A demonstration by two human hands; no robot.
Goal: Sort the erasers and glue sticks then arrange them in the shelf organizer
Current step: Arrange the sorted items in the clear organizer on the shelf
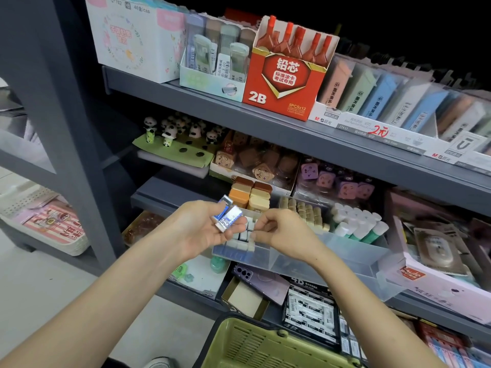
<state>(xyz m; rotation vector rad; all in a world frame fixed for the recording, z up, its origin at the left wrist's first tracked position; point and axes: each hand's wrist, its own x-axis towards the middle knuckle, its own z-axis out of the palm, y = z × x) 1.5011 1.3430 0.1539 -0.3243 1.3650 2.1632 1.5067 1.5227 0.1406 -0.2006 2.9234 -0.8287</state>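
Centrally, erasers (228,215): two blue-and-white wrapped blocks lay in the curled left grip (208,231).
right grip (277,231): pinched a white eraser (245,236) inside the clear shelf organizer (353,257).
glue sticks (357,224): white-capped, stood in its right part.

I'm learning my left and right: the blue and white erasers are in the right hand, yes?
No. The head view shows the blue and white erasers in the left hand; the right hand is at the clear organizer.
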